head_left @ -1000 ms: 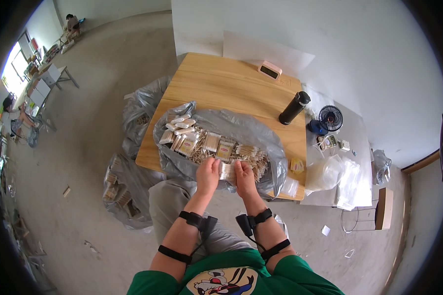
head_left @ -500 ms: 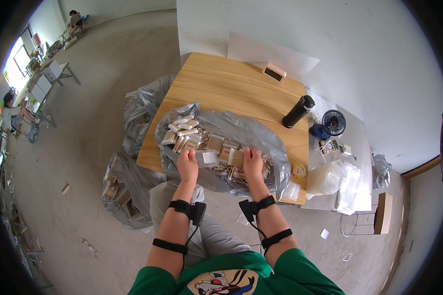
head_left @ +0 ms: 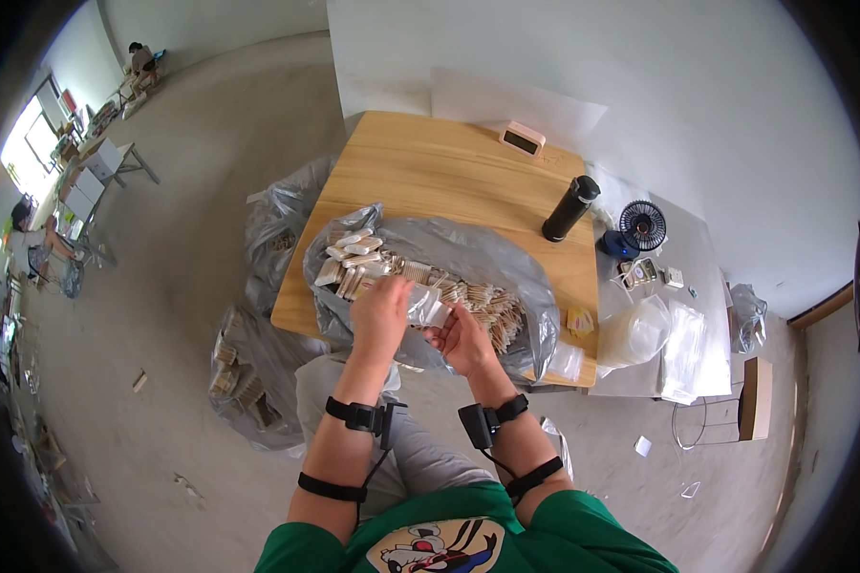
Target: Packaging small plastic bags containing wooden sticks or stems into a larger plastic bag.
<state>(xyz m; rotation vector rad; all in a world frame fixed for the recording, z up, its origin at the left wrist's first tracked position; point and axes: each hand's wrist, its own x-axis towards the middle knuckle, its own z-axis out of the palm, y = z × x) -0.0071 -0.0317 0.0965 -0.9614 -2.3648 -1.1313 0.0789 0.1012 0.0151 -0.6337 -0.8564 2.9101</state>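
Note:
A small clear plastic bag (head_left: 422, 305) with a white patch at one end is between my hands. My left hand (head_left: 380, 313) is closed on its left side, knuckles up. My right hand (head_left: 464, 342) has its fingers curled at the bag's white end and pinches it there; whether swabs are inside the bag or in the fingers is hard to make out. Beneath and beyond lie many loose cotton swabs (head_left: 492, 310) in a large open grey plastic bag (head_left: 518, 267). Filled packs of swabs (head_left: 358, 246) are piled at its left end.
The wooden table (head_left: 430, 162) bears a pink clock (head_left: 523, 139), a black bottle (head_left: 571, 208) and a yellow packet (head_left: 579, 321). A small fan (head_left: 642, 225) and clear plastic bags (head_left: 635, 334) are on the side table. Grey sacks (head_left: 258, 382) stand left, on the floor. Other people sit far left.
My right hand has moved left from the swabs to the small bag, without the bunch of swabs showing in it. My left hand has risen and turned knuckles up, still holding the bag.

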